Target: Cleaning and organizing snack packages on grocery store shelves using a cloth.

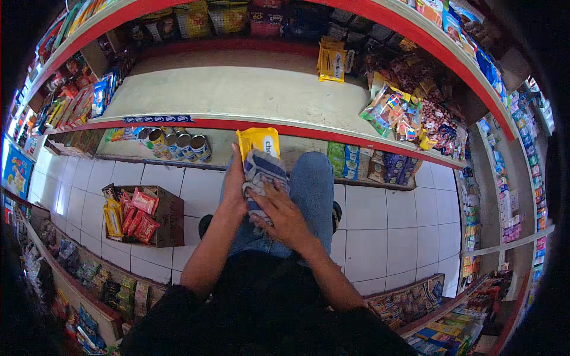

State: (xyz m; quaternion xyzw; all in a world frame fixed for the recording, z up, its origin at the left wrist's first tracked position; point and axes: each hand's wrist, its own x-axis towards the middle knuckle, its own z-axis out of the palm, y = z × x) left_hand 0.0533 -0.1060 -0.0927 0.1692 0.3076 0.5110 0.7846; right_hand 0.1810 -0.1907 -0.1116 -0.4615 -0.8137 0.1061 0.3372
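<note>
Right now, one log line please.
left hand: holds yellow packet | right hand: on striped cloth over packet | leftward: box with red packets

The cloth [261, 169] looks matt, the packet [255, 141] glossy plastic.

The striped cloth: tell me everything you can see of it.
The cloth is whitish-grey with blue stripes and looks like soft fabric. It is bunched and creased, draped over the lower part of a yellow packet, above the person's jeans. The right hand lies on it; the left hand is at the packet's left edge. Its underside is hidden.
</note>
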